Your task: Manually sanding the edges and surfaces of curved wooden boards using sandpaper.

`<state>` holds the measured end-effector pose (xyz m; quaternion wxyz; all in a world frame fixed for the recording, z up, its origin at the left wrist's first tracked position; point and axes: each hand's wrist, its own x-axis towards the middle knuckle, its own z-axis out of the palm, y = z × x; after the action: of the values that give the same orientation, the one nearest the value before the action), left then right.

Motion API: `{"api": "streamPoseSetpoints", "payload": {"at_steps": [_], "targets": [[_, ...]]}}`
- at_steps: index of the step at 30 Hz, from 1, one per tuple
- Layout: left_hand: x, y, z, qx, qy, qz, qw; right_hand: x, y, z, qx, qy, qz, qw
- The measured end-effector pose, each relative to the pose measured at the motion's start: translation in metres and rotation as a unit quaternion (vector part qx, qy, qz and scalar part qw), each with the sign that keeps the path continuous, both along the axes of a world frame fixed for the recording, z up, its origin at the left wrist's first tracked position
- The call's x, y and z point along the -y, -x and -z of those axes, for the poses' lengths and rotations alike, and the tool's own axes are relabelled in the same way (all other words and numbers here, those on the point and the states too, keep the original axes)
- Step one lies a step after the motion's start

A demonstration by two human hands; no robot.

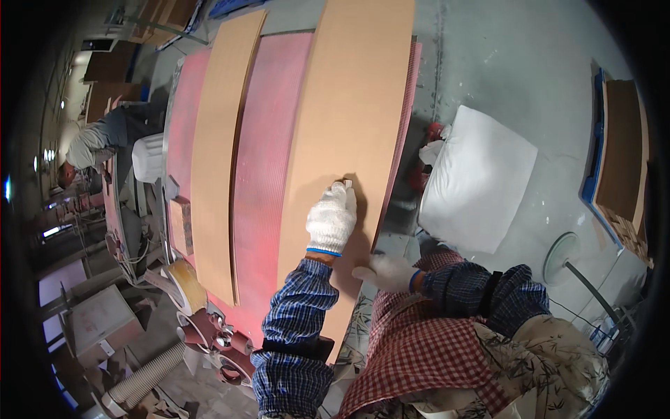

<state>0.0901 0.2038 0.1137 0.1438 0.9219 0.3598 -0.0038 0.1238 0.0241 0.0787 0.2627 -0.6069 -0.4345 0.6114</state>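
The left hand (332, 218), in a white knit glove, is lying on the near part of a wide tan board (349, 133), with its fingers curled and pressing down on the surface rather than closing around anything. The right hand (386, 272), also gloved, is sitting lower and to the right, at the board's right edge near its close end; its fingers are partly hidden, so whether it is gripping the edge or only touching it cannot be told. The two hands are apart, the left further up the board than the right. The board is stretching away from the person along a long pink table (269, 160), covering its right side and overhanging slightly toward the body. A second, narrower tan board (220, 146) is lying parallel on the left side of the table, well apart from both hands, with a pink strip showing between the two boards. A white sack (481, 178) is resting on the grey floor to the right of the table. At the far left another person (94, 143) is bending over near a machine.
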Motion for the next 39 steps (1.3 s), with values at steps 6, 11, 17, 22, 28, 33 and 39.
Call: {"api": "streamPoseSetpoints", "payload": {"at_steps": [6, 11, 17, 22, 28, 33, 39], "targets": [[-0.033, -0.076, 0.003, 0.043, -0.016, 0.002, 0.999, -0.006, -0.014, -0.006, -0.019, 0.023, -0.068, 0.997], [-0.061, -0.142, 0.001, 0.036, -0.014, 0.006, 0.999, 0.005, 0.004, 0.019, -0.027, -0.004, -0.084, 0.996], [-0.097, -0.218, -0.011, -0.005, -0.007, 0.020, 1.000, -0.001, -0.006, 0.008, -0.090, 0.008, -0.119, 0.989], [-0.127, -0.284, -0.019, -0.045, 0.013, -0.001, 0.999, -0.003, -0.006, 0.010, -0.133, 0.039, -0.157, 0.978], [-0.164, -0.340, -0.011, -0.005, 0.006, 0.014, 1.000, -0.011, -0.011, 0.009, -0.169, 0.069, -0.217, 0.959], [-0.189, -0.379, -0.002, -0.001, 0.005, 0.034, 0.999, -0.004, 0.006, 0.028, -0.173, 0.050, -0.220, 0.959], [-0.190, -0.396, -0.016, -0.027, -0.037, 0.092, 0.995, -0.008, -0.005, 0.019, -0.163, 0.048, -0.204, 0.964]]}}
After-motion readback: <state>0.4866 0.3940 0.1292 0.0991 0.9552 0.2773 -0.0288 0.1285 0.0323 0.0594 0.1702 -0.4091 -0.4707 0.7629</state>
